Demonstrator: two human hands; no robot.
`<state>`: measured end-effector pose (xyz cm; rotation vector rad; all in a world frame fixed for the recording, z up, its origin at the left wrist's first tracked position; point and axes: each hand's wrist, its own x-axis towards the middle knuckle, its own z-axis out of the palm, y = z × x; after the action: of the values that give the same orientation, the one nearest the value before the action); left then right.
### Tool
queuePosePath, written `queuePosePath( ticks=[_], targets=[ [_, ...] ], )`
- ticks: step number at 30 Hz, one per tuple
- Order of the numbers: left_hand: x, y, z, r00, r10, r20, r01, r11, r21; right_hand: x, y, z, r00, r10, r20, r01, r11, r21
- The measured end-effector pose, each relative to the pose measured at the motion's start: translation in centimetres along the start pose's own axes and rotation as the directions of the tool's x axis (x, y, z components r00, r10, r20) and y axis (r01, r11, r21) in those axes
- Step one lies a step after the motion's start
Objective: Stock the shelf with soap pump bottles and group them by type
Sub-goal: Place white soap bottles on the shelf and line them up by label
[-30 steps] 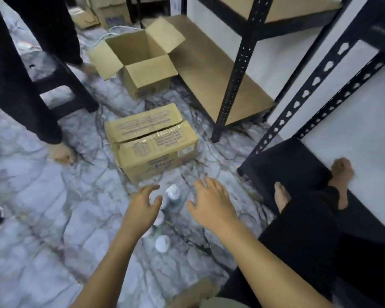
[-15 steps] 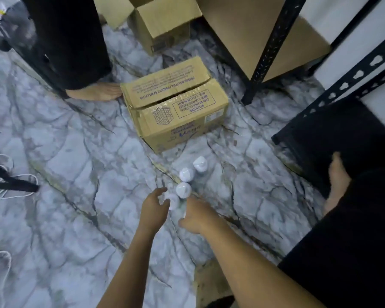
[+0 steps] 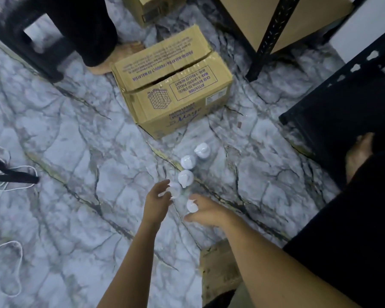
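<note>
Both arms extended down; hands, left [image 3: 157,200] and right [image 3: 206,212], fingers curled.

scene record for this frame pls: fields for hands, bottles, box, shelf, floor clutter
left_hand: left hand, fingers curled against a white pump top
right_hand: right hand, fingers around another pump top
bottles: five white tops visible in a row on the marble floor, bodies hard to make out
box: printed carton beyond the row, flaps closed
shelf: black rack post, brown board, no bottles visible on it
clutter: white cord at left
</note>
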<state>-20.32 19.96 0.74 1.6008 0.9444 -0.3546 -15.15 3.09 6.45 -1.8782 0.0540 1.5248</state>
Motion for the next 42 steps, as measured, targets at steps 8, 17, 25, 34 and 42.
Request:
queuePosePath(
  ticks=[8, 17, 25, 34, 42],
  targets=[
    [-0.3, -0.1, 0.1, 0.997, -0.078, -0.023, 0.070, 0.966, -0.250, 0.5, 0.2, -1.1, 0.999, -0.032, -0.040, 0.034, 0.998, 0.051],
    [-2.6, 2.5, -1.4, 0.999, -0.044, -0.006, 0.043, 0.994, -0.104, -2.0, -0.4, -3.1, 0.973, -0.111, -0.201, 0.107, 0.994, -0.032],
    [-5.4, 5.6, -3.7, 0.992, 0.074, 0.106, -0.083, 0.993, 0.088, -6.0, -2.2, -5.2, 0.895, -0.235, -0.380, 0.134, 0.953, -0.273],
    [-11.2, 12.8, -3.9, 0.910, 0.344, 0.233, -0.402, 0.870, 0.287, -14.6, -5.4, -9.9, 0.732, -0.417, -0.538, 0.125, 0.859, -0.496],
    [-17.3, 22.2, -2.5, 0.688, 0.616, 0.384, -0.725, 0.558, 0.404, -25.8, -7.6, -13.6, 0.572, -0.568, -0.591, 0.139, 0.778, -0.613]
  ],
)
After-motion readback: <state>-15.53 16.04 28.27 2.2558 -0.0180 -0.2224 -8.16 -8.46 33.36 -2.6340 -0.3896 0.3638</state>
